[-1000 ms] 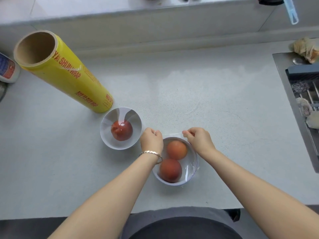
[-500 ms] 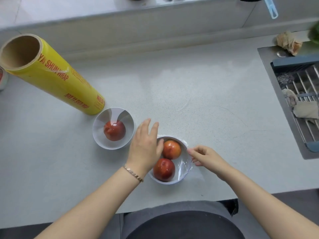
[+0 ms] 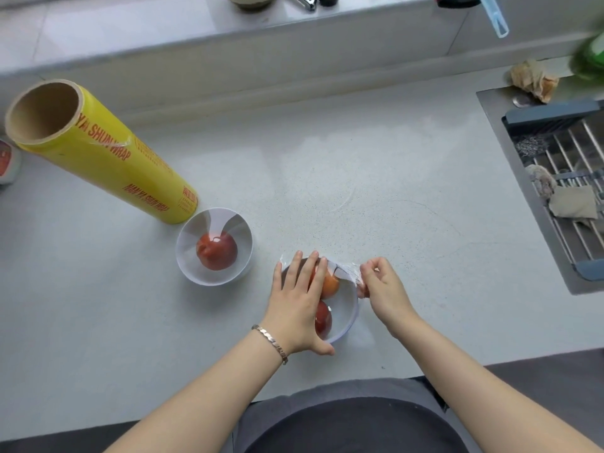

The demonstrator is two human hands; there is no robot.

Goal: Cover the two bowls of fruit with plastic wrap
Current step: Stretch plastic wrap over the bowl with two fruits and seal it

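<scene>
The yellow roll of plastic wrap (image 3: 101, 158) lies at the upper left of the frame, one roll only, stiff on its cardboard core and probably heavy enough to stay put.

There are two white bowls. The left bowl (image 3: 214, 246), just below the roll's end, holds one red fruit (image 3: 216, 251) under film already stretched tight. The near bowl (image 3: 344, 317), at lower centre, holds two fruits (image 3: 328, 284).

The left hand (image 3: 299, 305) lies flat across that bowl, fingers spread and gripping nothing, pinning the film. The right hand (image 3: 380, 289) has its fingers pinched shut on the loose film edge (image 3: 344, 268) at the bowl's far right rim.

That film looks feather-light, limp and clingy. I'd take it by the edge and pull it gently under the rim; it tears and bunches easily.
</scene>
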